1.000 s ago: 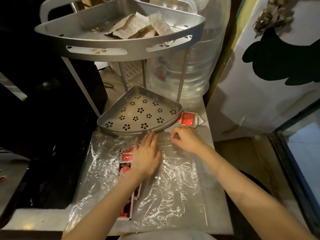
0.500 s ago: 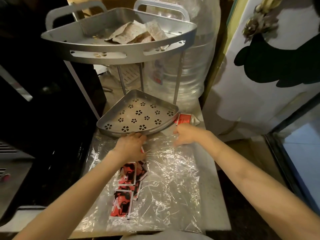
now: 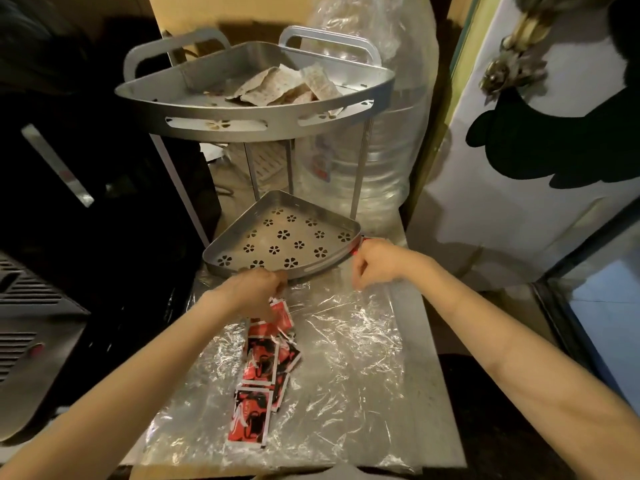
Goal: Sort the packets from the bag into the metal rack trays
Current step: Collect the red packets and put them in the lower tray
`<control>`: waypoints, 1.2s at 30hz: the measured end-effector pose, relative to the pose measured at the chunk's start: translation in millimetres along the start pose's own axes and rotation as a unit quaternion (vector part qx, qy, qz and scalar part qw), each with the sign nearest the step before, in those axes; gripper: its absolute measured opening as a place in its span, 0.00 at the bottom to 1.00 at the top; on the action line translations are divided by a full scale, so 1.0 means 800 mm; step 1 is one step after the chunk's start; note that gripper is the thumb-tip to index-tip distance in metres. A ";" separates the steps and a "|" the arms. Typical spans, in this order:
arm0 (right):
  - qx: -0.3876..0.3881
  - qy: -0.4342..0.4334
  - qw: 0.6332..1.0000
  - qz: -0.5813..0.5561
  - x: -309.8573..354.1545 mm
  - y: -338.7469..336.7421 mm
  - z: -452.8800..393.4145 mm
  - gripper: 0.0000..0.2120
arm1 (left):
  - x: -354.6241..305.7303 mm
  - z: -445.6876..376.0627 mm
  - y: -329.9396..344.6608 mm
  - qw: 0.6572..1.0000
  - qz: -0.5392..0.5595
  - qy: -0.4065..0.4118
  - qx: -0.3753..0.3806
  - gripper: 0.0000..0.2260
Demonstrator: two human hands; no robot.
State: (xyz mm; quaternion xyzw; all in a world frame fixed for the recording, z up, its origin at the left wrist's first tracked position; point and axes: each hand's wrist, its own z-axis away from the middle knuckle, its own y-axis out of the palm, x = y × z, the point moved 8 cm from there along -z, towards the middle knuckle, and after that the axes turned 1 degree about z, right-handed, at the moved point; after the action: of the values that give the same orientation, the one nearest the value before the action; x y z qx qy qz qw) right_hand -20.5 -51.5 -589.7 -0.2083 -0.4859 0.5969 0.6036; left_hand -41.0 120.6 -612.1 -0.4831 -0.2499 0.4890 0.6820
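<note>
A clear plastic bag (image 3: 349, 362) lies flat on the counter with several red-and-black packets (image 3: 260, 362) in a row down its left side. My left hand (image 3: 254, 289) is at the bag's far edge, fingers curled onto the topmost red packet (image 3: 282, 311). At the bag's far right corner, my right hand (image 3: 379, 261) has its fingers pinched on the plastic. One more red packet (image 3: 360, 244) peeks out behind it. The metal rack's lower tray (image 3: 322, 267) holds nothing; its upper tray (image 3: 242, 128) holds several beige packets (image 3: 277, 86).
A large clear water bottle (image 3: 391, 150) stands behind the rack on the right. Black appliances (image 3: 69, 202) fill the left side. A white door with a dark shape (image 3: 554, 116) is on the right. The grey counter (image 3: 429, 358) ends close to my body.
My left hand slid from flat on the packets up to the bag's far edge and curled shut. My right hand moved right toward the red packet by the tray. The view tilted up.
</note>
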 end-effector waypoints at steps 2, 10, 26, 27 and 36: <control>0.002 -0.015 1.000 -0.020 0.008 -0.011 0.010 0.04 | 0.010 0.002 0.000 0.999 0.035 -0.010 0.017 0.22; 0.032 -0.090 0.990 -0.102 0.052 -0.051 0.048 0.04 | 0.020 0.030 -0.032 0.992 0.079 -0.004 0.101 0.10; -0.418 -0.187 0.889 0.001 0.065 -0.126 0.158 0.07 | -0.011 0.139 -0.167 0.936 -0.009 0.005 -0.351 0.08; -0.443 -0.206 0.872 0.022 0.062 -0.110 0.167 0.07 | -0.019 0.144 -0.150 0.925 -0.019 0.029 -0.379 0.08; -0.444 -0.277 0.838 0.153 0.054 0.048 0.227 0.05 | -0.060 0.171 -0.005 0.922 -0.014 0.151 -0.355 0.16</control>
State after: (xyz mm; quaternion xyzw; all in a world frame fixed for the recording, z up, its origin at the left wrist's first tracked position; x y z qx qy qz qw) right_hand -199.7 -63.2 -526.7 -0.3513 -0.8076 0.4352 0.1871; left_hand -169.9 133.3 -546.3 -0.7582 -0.3083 0.2793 0.5021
